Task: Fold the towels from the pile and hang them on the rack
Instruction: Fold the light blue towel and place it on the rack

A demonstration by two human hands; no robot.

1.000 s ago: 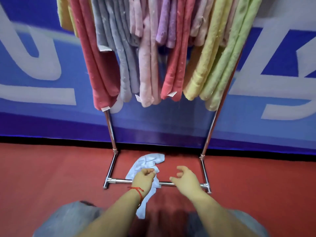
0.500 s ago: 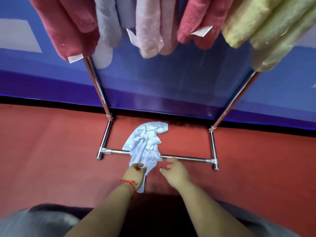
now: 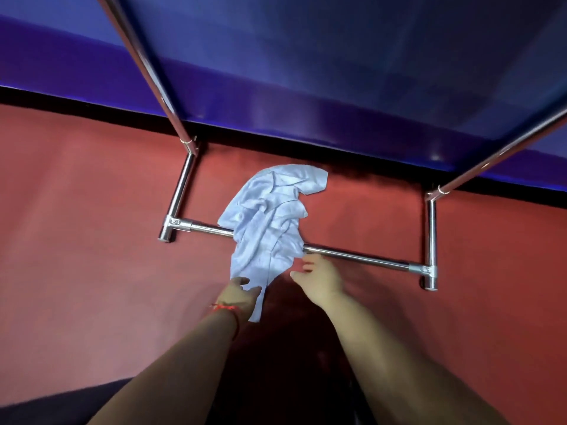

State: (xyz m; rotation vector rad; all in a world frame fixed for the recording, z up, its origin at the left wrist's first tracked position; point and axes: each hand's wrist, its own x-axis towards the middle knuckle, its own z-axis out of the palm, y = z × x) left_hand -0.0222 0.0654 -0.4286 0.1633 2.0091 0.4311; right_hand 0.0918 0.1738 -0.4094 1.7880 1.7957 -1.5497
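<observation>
So the pale blue towel point(image 3: 270, 228) is crumpled over the rack's bottom bar point(image 3: 352, 256) on the floor, unfolded and unhung, left hand point(image 3: 237, 294) touching its corner, right hand point(image 3: 319, 274) open beside it, neither gripping.

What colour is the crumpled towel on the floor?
The towel is pale blue, seen best in the head view.

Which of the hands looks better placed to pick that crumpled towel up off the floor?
Probably the left hand: it already touches the pale blue towel at its near end. The right hand hovers open beside it.
</observation>
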